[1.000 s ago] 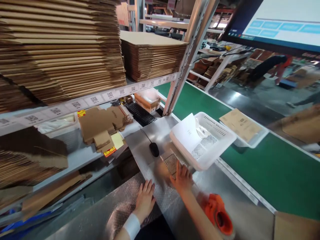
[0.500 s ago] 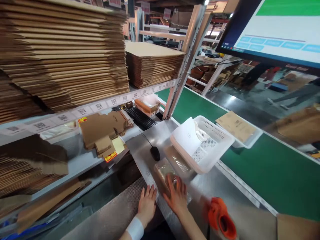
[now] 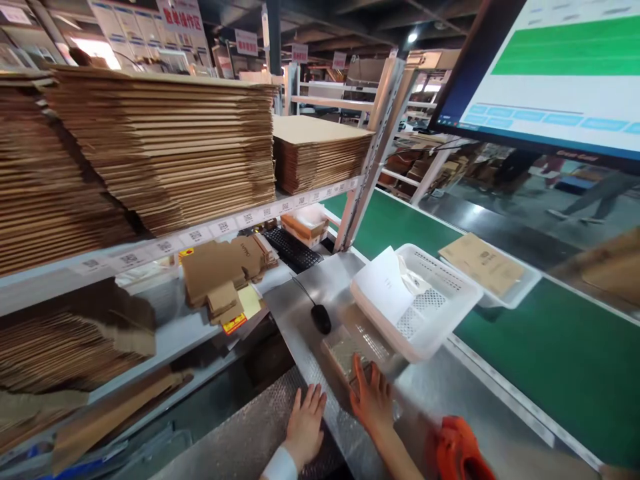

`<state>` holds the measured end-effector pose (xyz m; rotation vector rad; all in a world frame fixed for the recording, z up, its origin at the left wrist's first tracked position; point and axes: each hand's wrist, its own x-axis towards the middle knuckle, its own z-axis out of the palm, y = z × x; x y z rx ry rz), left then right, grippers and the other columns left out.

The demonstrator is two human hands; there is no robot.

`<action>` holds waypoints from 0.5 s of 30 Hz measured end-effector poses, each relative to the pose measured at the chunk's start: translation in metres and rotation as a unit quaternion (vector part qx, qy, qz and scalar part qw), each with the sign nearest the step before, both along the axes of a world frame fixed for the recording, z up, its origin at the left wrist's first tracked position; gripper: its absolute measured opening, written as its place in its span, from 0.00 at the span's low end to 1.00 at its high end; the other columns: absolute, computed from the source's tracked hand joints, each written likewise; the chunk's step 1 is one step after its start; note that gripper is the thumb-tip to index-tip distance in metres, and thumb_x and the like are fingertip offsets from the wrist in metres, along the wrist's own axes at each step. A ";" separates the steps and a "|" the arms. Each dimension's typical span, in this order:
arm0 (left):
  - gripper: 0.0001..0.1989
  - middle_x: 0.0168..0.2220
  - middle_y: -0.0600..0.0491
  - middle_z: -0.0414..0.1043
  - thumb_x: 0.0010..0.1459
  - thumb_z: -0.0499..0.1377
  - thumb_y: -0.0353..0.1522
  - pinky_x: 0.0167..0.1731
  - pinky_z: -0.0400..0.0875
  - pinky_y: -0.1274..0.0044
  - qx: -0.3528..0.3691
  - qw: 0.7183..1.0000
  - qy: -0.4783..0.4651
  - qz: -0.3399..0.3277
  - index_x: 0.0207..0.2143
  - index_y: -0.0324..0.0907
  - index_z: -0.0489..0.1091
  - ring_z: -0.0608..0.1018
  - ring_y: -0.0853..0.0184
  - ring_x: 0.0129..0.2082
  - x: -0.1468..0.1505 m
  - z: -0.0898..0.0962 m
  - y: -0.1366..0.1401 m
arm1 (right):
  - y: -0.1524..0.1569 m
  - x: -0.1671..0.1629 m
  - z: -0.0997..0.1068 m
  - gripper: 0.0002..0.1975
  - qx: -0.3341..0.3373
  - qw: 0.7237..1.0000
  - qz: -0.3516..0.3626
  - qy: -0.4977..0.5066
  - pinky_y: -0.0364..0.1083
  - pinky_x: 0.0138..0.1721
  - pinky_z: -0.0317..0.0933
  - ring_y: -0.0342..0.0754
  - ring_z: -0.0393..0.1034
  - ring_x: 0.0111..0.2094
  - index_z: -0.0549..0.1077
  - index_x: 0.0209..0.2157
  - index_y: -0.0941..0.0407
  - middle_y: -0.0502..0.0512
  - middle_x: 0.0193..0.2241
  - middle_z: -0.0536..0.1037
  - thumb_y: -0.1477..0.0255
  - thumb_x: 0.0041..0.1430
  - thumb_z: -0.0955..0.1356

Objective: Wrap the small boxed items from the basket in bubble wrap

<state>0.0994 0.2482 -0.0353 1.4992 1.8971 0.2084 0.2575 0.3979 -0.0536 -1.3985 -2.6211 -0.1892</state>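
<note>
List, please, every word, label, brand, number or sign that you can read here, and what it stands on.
"操作区": end of the red lettering on the white rectangular hanging sign; its first characters are uncertain.
"Great": lower bezel of the large black-framed monitor; second word blurred.
Too small or blurred: smaller white hanging signs, white shelf-edge QR labels, screen text, and print on the brown flattened cardboard, brown flat parcel and white paper sheet.

Monitor bezel [image 3: 545, 150] above and right of the right grip [image 3: 373, 400] reads "Great"; hanging sign [image 3: 181, 16], far up-left, reads "操作区".
</note>
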 end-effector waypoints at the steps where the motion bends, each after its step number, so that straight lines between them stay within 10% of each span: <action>1: 0.44 0.77 0.44 0.38 0.60 0.55 0.41 0.76 0.35 0.53 -0.005 1.000 -0.001 0.000 0.75 0.36 0.49 0.42 0.50 0.77 0.000 -0.001 -0.004 | -0.009 -0.003 0.000 0.35 0.010 1.000 -0.004 -0.003 0.65 0.55 0.66 0.70 0.69 0.57 0.65 0.70 0.52 0.72 0.63 0.68 0.73 0.61 0.69; 9: 0.39 0.76 0.43 0.46 0.61 0.52 0.37 0.75 0.35 0.51 -0.019 1.000 -0.012 0.004 0.74 0.40 0.51 0.46 0.50 0.77 0.004 0.001 -0.026 | -0.096 -0.002 -0.032 0.41 -0.030 0.986 0.162 -0.015 0.59 0.54 0.71 0.62 0.70 0.59 0.64 0.69 0.39 0.56 0.64 0.72 0.85 0.59 0.64; 15: 0.41 0.76 0.42 0.47 0.60 0.54 0.38 0.76 0.35 0.54 -0.033 0.999 -0.013 0.009 0.74 0.36 0.50 0.46 0.50 0.77 0.003 0.005 -0.025 | -0.069 -0.015 0.006 0.41 -0.105 0.986 0.127 -0.017 0.63 0.61 0.64 0.65 0.64 0.64 0.58 0.73 0.44 0.62 0.66 0.69 0.78 0.59 0.67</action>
